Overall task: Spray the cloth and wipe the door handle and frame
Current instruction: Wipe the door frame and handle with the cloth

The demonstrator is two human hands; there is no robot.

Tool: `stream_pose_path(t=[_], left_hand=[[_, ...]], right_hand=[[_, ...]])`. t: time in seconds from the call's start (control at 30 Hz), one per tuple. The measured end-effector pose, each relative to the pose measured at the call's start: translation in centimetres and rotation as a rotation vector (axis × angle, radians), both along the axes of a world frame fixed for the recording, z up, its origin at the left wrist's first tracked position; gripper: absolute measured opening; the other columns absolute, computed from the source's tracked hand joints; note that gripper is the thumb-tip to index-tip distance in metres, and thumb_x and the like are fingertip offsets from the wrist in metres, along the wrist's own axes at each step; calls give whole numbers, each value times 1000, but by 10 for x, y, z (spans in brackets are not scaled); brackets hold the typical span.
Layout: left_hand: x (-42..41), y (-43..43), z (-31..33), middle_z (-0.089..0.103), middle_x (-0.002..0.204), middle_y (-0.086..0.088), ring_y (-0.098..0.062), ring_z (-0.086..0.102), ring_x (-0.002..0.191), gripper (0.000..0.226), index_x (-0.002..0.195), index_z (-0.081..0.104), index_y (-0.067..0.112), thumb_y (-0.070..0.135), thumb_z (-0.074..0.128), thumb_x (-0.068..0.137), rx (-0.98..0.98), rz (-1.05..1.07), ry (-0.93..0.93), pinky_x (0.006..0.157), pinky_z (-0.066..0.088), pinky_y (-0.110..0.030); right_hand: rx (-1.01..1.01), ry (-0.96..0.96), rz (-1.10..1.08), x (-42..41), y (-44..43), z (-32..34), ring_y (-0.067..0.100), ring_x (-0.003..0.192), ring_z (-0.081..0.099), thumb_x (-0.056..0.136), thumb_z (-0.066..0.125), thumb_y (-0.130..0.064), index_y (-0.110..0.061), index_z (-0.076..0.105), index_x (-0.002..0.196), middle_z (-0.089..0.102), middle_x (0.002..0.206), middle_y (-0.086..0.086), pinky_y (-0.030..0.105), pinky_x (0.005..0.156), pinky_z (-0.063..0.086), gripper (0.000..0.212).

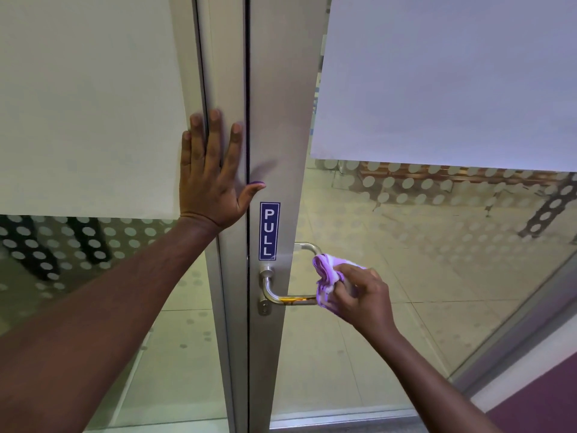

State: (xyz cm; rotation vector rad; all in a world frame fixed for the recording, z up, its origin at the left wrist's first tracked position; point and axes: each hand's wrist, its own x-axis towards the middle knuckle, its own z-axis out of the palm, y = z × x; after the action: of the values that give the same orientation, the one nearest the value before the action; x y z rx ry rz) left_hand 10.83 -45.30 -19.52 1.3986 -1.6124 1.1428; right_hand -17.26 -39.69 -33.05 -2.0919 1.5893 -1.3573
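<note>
1. The step in hand is judged to be the wiping of the door handle (292, 296), which sits at the lower centre of the frame, just under the blue PULL sticker (269, 231).

2. The cloth (327, 278) – purple and white, bunched – is clamped in the right hand (359, 295), fingers curled shut around it, and is pressed against the outer end of the handle's bar, right of centre and low in the frame.

3. The left hand (212, 173) is laid flat and open, fingers spread, on the door frame (224, 73) at centre left; nothing is held in it. The door is best kept steadied this way so that the handle does not swing under pressure.

4. An amber sheen is seen along the bar; whether it is grime or a reflection cannot be told, so that stretch should be gone over firmly.

5. The cloth should be wrapped round the bar rather than dabbed on it, and drawn along its full length toward the round mount by the frame – the underside and the bend included.

6. A second handle (307, 246) shows through the glass just above the cloth; it lies on the far side and is not reached from here.

7. The frame strip around the sticker appears not yet wiped; it would be taken in long vertical passes with a clean fold of the cloth.

8. No spray bottle is in view.
</note>
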Motion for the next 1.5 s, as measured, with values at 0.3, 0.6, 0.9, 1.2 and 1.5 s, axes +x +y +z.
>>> stream_pose_path(t=[0.3, 0.6, 0.9, 1.2, 1.5], left_hand=[[0, 0, 0, 24, 150, -30, -50, 16, 138, 85, 148, 22, 6, 66, 31, 88, -5, -9, -4, 118, 5, -49], [0, -1, -1, 26, 149, -31, -49, 17, 138, 85, 147, 25, 5, 66, 32, 88, -20, -12, -4, 117, 8, -51], [0, -2, -2, 28, 148, -32, -50, 19, 137, 86, 146, 27, 5, 67, 27, 87, -25, 3, -4, 117, 12, -52], [-1, -3, -3, 29, 147, -32, -50, 19, 136, 87, 146, 28, 4, 67, 27, 86, -37, 17, -14, 117, 11, -51], [0, -4, -4, 26, 149, -31, -47, 11, 140, 87, 148, 21, 5, 67, 29, 88, -52, 11, -11, 118, 7, -50]], right_hand=[[134, -199, 27, 20, -4, -21, 16, 97, 57, 78, 55, -23, -22, 71, 93, 66, 102, -17, 27, 76, 48, 22], [29, -13, 96, 27, -8, -51, -8, 121, 38, 93, 35, -35, -28, 55, 122, 51, 120, -22, 38, 102, 31, 36], [-125, -38, 112, 43, -16, -78, 26, 116, 49, 100, 28, -28, -6, 60, 109, 60, 108, 4, 51, 106, 32, 40], [-240, 332, -185, 74, -13, -97, 28, 97, 48, 101, 22, -40, -14, 56, 110, 66, 93, 8, 46, 103, 29, 44], [-404, 649, -277, 109, -10, -99, 29, 92, 48, 93, 49, -37, -15, 56, 112, 65, 93, 9, 47, 91, 37, 30]])
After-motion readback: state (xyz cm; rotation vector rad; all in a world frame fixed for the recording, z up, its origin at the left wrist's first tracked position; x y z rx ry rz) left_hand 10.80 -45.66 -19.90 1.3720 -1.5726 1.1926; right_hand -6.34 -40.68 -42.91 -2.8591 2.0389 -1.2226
